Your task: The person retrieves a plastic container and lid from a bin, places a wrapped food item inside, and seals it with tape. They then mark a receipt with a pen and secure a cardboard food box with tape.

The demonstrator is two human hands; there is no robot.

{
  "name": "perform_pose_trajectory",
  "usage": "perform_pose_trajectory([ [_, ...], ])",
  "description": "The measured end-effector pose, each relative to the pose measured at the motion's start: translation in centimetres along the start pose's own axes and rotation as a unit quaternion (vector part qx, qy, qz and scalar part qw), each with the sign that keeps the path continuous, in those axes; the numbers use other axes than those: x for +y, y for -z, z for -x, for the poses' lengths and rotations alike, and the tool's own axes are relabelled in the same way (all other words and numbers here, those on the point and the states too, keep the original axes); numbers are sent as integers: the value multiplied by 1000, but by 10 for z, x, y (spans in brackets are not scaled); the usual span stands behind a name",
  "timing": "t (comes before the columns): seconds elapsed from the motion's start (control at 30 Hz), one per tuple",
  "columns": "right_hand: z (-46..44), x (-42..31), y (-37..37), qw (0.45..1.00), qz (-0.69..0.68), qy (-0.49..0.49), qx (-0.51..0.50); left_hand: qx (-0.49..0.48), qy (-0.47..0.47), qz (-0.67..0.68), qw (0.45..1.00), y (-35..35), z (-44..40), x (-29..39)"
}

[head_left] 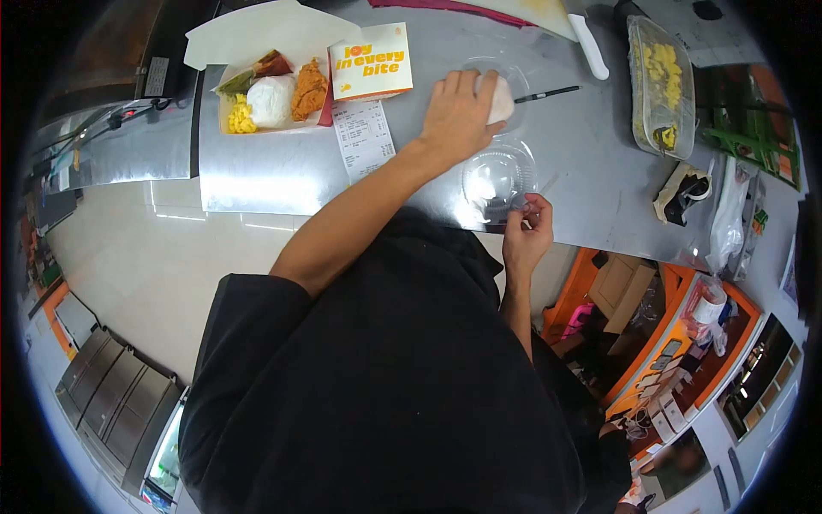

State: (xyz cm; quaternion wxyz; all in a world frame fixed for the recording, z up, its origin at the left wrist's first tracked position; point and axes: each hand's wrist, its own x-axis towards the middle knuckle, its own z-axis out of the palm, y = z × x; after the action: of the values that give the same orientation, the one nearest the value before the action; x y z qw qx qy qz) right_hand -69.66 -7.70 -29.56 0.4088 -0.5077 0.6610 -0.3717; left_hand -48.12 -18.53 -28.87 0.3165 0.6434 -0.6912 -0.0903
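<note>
My left hand (460, 113) is wrapped over a pale rounded lump (502, 101), whose kind I cannot make out. It holds the lump above the far half of a clear plastic clamshell container (499, 182). At the near half's right corner, my right hand (528, 230) has its fingers closed on the container's rim. A black pen (549, 93) lies right of the lump. To the left, an open meal box (224, 116) holds a white mound of rice (270, 102), fried chicken (310, 91) and yellow pieces (241, 115).
A printed carton (372, 58) and a receipt (364, 137) lie beside the meal box. At the back are a knife (589, 47) and a cutting board (548, 13). A tub of yellow food (664, 77) and a tape roll (698, 186) stand at the right.
</note>
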Motion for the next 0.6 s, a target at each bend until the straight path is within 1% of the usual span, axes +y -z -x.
perform_pose_trajectory([
  [0.03, -1, 2, 0, 996, 72, 57, 5, 0, 1, -3, 1000, 0, 0, 2],
  [0.07, -4, 5, 3, 996, 70, 56, 1, -34, 5, 0, 999, 1, 0, 6],
  [0.1, -7, 8, 8, 994, 77, 77, -9, -69, 9, 2, 998, 1, 2, 9],
  [0.13, -10, 8, 11, 991, 83, 99, -19, -69, 14, -1, 998, -1, 6, 11],
  [0.17, -12, 9, 12, 991, 81, 101, -24, -65, 18, -19, 998, -2, 10, 13],
  [0.23, -13, 9, 13, 997, -42, 69, -14, -62, 27, -43, 997, -4, 20, 18],
  [0.27, -18, 15, 20, 995, -33, 91, -28, -80, 39, -53, 995, -2, 26, 22],
  [0.3, -21, 19, 29, 995, -37, 90, -36, -98, 52, -63, 992, 1, 34, 24],
  [0.33, -26, 16, 36, 996, -32, 79, -2, -97, 58, -69, 991, 9, 43, 30],
  [0.37, -34, 12, 41, 997, -27, 67, 33, -125, 70, -65, 988, 19, 53, 39],
  [0.4, -41, 10, 47, 997, -29, 65, 26, -155, 83, -58, 983, 29, 63, 48],
  [0.43, -49, 7, 53, 996, -42, 64, 45, -157, 88, -61, 982, 41, 70, 55],
  [0.47, -58, 6, 60, 994, -56, 62, 66, -179, 55, -59, 981, 55, 76, 59],
  [0.5, -69, 6, 66, 995, -56, 59, 65, -201, 21, -56, 978, 66, 80, 61],
  [0.53, -84, 7, 71, 995, -39, 75, 45, -160, -25, -61, 985, 72, 83, 58],
  [0.6, -110, 4, 74, 996, -22, 89, 24, -183, -32, -64, 981, 70, 87, 50],
])
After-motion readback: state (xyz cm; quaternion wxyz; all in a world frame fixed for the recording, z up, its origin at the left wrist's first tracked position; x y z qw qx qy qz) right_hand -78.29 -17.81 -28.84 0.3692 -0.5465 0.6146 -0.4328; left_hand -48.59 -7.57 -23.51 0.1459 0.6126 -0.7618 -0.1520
